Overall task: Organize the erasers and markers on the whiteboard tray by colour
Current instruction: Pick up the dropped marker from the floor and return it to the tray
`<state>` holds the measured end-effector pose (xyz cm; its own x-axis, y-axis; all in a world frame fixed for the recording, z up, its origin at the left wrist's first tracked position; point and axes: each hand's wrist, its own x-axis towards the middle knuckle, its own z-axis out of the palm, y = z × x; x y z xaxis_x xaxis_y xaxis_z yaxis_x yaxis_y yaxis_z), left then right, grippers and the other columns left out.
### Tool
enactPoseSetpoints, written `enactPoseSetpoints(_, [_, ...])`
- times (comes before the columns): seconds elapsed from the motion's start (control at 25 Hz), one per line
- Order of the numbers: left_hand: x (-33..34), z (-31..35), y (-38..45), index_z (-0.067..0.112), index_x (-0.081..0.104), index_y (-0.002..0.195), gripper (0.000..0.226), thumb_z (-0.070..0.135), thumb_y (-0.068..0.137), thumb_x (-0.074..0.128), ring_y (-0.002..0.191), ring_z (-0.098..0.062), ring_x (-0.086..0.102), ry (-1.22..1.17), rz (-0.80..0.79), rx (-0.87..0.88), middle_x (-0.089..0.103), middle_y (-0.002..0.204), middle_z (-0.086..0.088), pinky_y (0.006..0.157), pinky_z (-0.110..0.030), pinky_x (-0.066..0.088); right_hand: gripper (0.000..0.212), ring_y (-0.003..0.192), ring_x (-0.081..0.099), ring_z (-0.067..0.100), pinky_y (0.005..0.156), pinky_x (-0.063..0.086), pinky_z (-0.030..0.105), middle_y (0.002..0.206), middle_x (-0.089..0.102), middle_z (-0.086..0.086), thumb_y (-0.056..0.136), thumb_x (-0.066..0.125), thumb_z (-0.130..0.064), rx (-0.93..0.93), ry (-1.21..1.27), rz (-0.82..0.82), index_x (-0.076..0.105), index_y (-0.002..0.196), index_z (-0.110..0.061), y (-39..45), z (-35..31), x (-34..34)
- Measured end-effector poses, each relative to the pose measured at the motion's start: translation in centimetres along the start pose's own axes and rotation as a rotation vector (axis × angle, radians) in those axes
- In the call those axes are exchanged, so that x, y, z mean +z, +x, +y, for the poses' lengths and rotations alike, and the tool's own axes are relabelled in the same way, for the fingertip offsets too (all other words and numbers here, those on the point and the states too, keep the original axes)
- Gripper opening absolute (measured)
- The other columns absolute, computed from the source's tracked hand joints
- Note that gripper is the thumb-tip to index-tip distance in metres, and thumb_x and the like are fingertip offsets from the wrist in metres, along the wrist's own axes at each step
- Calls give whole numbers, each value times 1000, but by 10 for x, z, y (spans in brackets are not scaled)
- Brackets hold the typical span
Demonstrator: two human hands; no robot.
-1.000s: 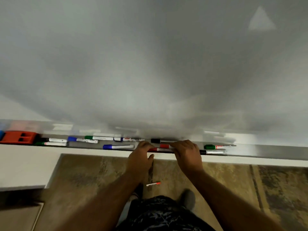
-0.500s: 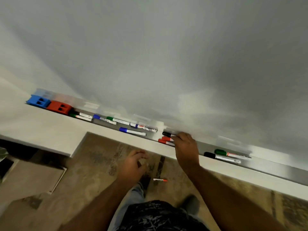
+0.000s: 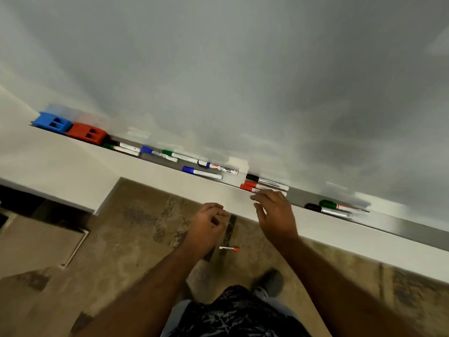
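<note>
Your right hand hovers at the front lip of the whiteboard tray, fingers spread and loosely curved, holding nothing; its fingertips sit just in front of the two red markers, which lie side by side in the tray with a black marker just behind them against the whiteboard. Your left hand hangs below the tray over the floor, fingers curled in loosely, empty as far as the view shows. Tray contents, left to right: blue eraser touching the red eraser; a black-capped and a green-capped marker beside the red eraser; a blue marker; a green marker; two more blue markers nearer the middle. To the right of your right hand, well apart, a black marker and a green marker lie together. A small red-tipped marker lies on the floor between your forearms, near your shoe. Nothing stands between your right hand and the red markers.
</note>
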<state>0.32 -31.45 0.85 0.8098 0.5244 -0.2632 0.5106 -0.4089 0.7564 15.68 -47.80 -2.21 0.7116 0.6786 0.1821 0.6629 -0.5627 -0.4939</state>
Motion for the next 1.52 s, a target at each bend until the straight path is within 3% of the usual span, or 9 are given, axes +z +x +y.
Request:
enactPoseSetpoints(0.16, [-20,-37,-2,8,76,111,22,3,89,72,85,-1,67,-85,-82,50,69,117,1,82,-20,58,22,106,62,20,91,50,36,112,73,1,94,68,-13,57,29,-30,74,115,-18,-33,-31,29])
enactPoseSetpoints(0.36, [-25,-122,-1,17,77,105,23,6,85,78,88,-12,66,-105,-186,46,68,117,2,80,-4,46,18,95,65,22,80,51,32,105,72,2,90,70,-12,164,-16,-149,75,106,-18,-68,-63,74])
enactPoseSetpoints(0.52, [-8,-183,-12,28,74,102,26,8,85,77,97,-13,66,-173,-181,-75,66,113,1,93,-30,56,22,101,65,23,84,53,37,109,69,0,89,67,-14,251,-30,-318,74,109,-21,-94,-66,121])
enactPoseSetpoints(0.6, [6,-211,-12,31,72,102,28,10,86,77,100,-11,65,-233,-139,-128,62,114,4,90,-31,57,24,105,63,22,89,50,34,113,68,-1,90,66,-15,256,-43,-425,72,111,-24,-102,-60,157])
enactPoseSetpoints(0.88, [88,-316,8,17,73,111,24,11,88,75,106,-13,63,-285,-36,-305,61,119,3,79,-13,46,29,112,64,23,97,52,41,124,68,3,88,62,-13,175,-106,-748,70,115,-21,-107,-5,297])
enactPoseSetpoints(1.0, [131,-369,27,20,71,114,25,13,90,74,110,-13,61,-301,-16,-347,63,124,0,82,-21,46,29,99,64,17,84,55,40,118,68,13,89,60,-6,179,-45,-815,68,115,-13,-112,33,370])
enactPoseSetpoints(1.16, [183,-443,66,21,69,122,30,21,92,74,113,-11,58,-280,-55,-421,61,127,1,79,-19,44,40,123,60,27,101,52,41,133,62,6,91,62,-21,110,-287,-965,62,131,-19,-119,86,469])
enactPoseSetpoints(1.36, [240,-528,98,19,65,129,37,24,93,73,115,-19,58,-260,-88,-541,60,133,-5,88,-34,51,44,128,58,32,105,50,42,141,59,12,94,57,-18,66,-430,-1146,58,138,-12,-123,139,588])
enactPoseSetpoints(1.52, [280,-566,100,21,66,128,36,24,93,73,117,-17,58,-287,-54,-514,60,135,-2,90,-33,52,56,141,44,36,113,42,55,158,37,11,96,57,-20,73,-605,-1270,43,150,-14,-131,173,659])
